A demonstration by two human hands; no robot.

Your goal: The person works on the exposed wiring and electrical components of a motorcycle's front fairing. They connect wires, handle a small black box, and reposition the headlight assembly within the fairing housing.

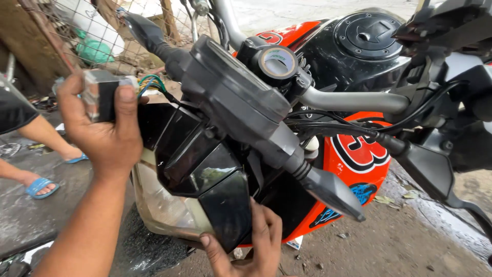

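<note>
Right hand (251,241) grips the black cowl (225,205); left hand (105,128) clasps a connector block (105,95).

The front cowl (205,169) in the middle of the frame is glossy black, and the headlight lens (154,205) below it is clear with a yellowish tint. The side panel (353,159) at right centre is bright orange with a red, black and white figure and a blue emblem lower down. The fuel tank (333,56) at the top is black. The wires (151,82) at upper left are green, yellow and blue. The sandals (41,187) at the left edge are blue.
</note>
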